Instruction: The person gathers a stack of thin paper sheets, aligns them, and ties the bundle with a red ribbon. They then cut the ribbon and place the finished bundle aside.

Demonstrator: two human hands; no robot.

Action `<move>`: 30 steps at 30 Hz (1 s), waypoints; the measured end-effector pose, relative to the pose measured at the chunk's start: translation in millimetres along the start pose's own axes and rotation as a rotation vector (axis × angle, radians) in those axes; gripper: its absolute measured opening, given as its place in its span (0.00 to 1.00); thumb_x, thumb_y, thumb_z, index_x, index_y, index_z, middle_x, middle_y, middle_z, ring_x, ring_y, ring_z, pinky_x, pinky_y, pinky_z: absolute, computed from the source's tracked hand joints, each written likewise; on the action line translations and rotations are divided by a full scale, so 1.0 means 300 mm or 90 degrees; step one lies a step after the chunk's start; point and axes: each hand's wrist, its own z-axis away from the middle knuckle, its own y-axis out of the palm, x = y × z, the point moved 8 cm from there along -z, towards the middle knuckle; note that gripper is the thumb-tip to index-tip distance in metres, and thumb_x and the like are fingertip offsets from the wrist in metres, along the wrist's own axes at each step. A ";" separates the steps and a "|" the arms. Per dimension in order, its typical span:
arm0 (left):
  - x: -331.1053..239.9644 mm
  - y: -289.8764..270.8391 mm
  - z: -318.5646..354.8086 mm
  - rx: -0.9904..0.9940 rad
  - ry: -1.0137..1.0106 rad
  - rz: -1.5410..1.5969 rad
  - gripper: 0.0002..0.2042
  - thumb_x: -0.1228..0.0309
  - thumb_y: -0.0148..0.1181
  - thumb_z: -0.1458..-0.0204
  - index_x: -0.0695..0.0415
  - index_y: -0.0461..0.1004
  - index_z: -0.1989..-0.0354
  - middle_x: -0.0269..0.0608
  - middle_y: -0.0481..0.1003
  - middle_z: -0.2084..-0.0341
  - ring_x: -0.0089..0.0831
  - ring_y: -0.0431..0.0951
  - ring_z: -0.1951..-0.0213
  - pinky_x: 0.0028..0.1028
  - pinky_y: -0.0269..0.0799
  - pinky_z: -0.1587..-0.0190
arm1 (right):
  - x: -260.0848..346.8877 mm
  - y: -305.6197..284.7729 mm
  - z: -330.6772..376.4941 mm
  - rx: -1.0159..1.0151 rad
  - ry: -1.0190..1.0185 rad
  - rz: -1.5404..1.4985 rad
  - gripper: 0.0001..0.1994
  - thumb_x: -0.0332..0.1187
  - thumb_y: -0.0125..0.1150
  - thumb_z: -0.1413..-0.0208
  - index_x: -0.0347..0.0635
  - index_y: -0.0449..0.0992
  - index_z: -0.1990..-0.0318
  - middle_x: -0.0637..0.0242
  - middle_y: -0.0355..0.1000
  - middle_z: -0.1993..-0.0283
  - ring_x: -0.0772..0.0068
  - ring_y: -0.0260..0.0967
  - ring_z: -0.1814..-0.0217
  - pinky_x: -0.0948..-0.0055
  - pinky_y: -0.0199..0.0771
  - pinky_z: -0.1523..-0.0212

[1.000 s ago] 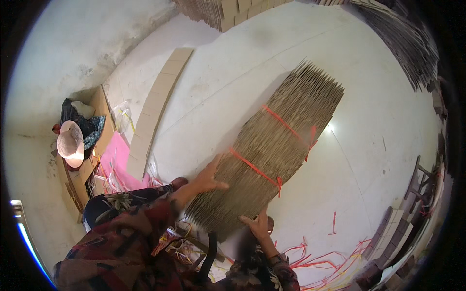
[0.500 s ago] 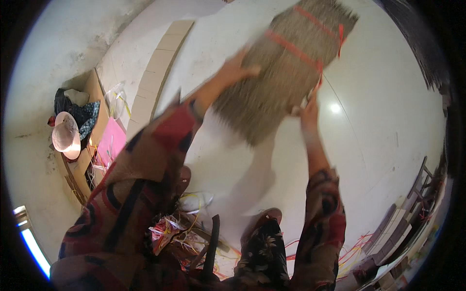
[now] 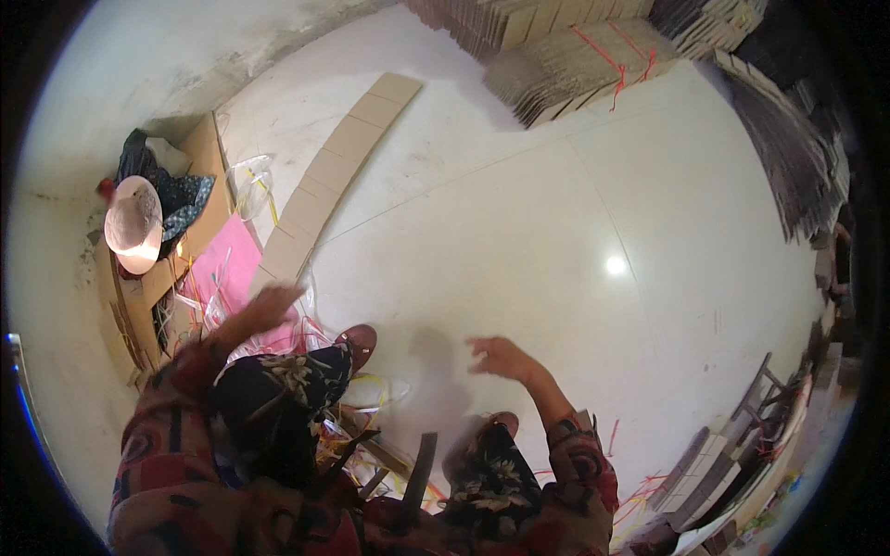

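My left hand (image 3: 275,309) is over the pink sheet's edge by my left knee, fingers stretched out and holding nothing. In front of my body, my right hand (image 3: 501,357) hangs over the pale floor, empty, its fingers loosely apart. Well beyond both hands, a bundle of grey-brown slotted cardboard strips (image 3: 565,74), tied with red strap, lies on the floor at the far side. A long flat slotted cardboard strip (image 3: 338,167) stretches away from near my left hand.
More cardboard stacks (image 3: 547,20) stand behind the bundle, and others (image 3: 774,139) along the right. A pale hat (image 3: 134,224) and dark cloth rest on a cardboard box (image 3: 206,176) at left. Loose plastic straps (image 3: 371,394) lie around my feet. Lower right holds more strip bundles (image 3: 695,473).
Both hands have let go of the strapped cardboard bundle and drawn back toward my body. The bundle now lies farther away, beside the other stacks. My view has shifted too.
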 end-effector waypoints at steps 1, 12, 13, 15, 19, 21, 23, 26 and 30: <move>0.002 0.101 0.153 -0.017 -0.043 0.163 0.35 0.70 0.65 0.64 0.61 0.60 0.42 0.54 0.70 0.55 0.44 0.70 0.53 0.40 0.63 0.49 | 0.012 0.015 0.085 0.031 0.039 0.006 0.30 0.39 0.67 0.59 0.41 0.67 0.45 0.55 0.72 0.59 0.61 0.69 0.58 0.68 0.70 0.57; -0.079 0.292 0.597 -0.082 -0.276 0.389 0.25 0.73 0.65 0.61 0.64 0.67 0.50 0.52 0.74 0.61 0.44 0.73 0.57 0.38 0.67 0.54 | 0.433 -0.113 0.723 -0.332 0.204 0.119 0.29 0.35 0.69 0.58 0.40 0.68 0.46 0.58 0.75 0.61 0.72 0.71 0.66 0.73 0.72 0.62; -0.063 0.141 0.649 -0.164 -0.295 0.389 0.25 0.73 0.65 0.61 0.64 0.68 0.51 0.52 0.74 0.62 0.44 0.74 0.57 0.37 0.68 0.54 | 0.449 -0.115 0.680 -0.365 0.192 0.083 0.28 0.37 0.68 0.58 0.41 0.68 0.46 0.58 0.75 0.61 0.70 0.71 0.66 0.73 0.72 0.62; -0.095 -0.267 0.654 -0.320 -0.260 0.443 0.24 0.73 0.64 0.59 0.64 0.68 0.51 0.52 0.74 0.63 0.40 0.74 0.57 0.34 0.69 0.54 | 0.490 -0.062 0.698 -0.398 0.213 0.115 0.30 0.42 0.68 0.58 0.43 0.68 0.46 0.55 0.74 0.59 0.64 0.72 0.61 0.69 0.72 0.58; -0.300 -0.981 0.910 -0.706 -0.067 0.405 0.31 0.71 0.66 0.58 0.62 0.62 0.43 0.46 0.73 0.56 0.34 0.73 0.54 0.31 0.67 0.50 | 0.641 0.163 0.663 -0.330 0.236 0.390 0.27 0.48 0.63 0.56 0.45 0.71 0.48 0.56 0.73 0.56 0.60 0.72 0.57 0.67 0.70 0.53; -0.492 -1.255 1.096 -0.865 0.054 0.390 0.38 0.67 0.68 0.62 0.63 0.58 0.40 0.43 0.69 0.51 0.31 0.71 0.55 0.31 0.64 0.48 | 0.663 0.213 0.725 -0.326 0.299 0.570 0.25 0.50 0.61 0.55 0.46 0.73 0.51 0.59 0.74 0.56 0.58 0.70 0.54 0.65 0.69 0.52; -0.671 -1.422 1.264 -1.037 0.261 0.400 0.47 0.58 0.70 0.70 0.67 0.54 0.40 0.48 0.64 0.48 0.32 0.69 0.61 0.30 0.66 0.56 | 0.440 0.142 0.806 -0.394 0.307 0.527 0.24 0.49 0.61 0.56 0.47 0.74 0.52 0.63 0.73 0.55 0.62 0.69 0.51 0.64 0.70 0.53; -0.989 -1.538 1.688 -1.206 0.418 0.078 0.45 0.59 0.70 0.69 0.66 0.55 0.41 0.47 0.65 0.49 0.31 0.69 0.62 0.29 0.66 0.57 | 0.403 0.117 0.532 -0.322 0.318 0.175 0.22 0.48 0.66 0.62 0.55 0.77 0.56 0.74 0.74 0.55 0.70 0.67 0.47 0.63 0.71 0.56; -1.062 -1.518 1.777 -1.240 0.566 -0.002 0.42 0.61 0.69 0.68 0.66 0.57 0.42 0.47 0.66 0.50 0.30 0.69 0.63 0.28 0.66 0.59 | 0.285 -0.019 0.533 -0.172 0.055 0.647 0.19 0.41 0.70 0.77 0.63 0.80 0.68 0.81 0.74 0.55 0.75 0.67 0.49 0.73 0.69 0.53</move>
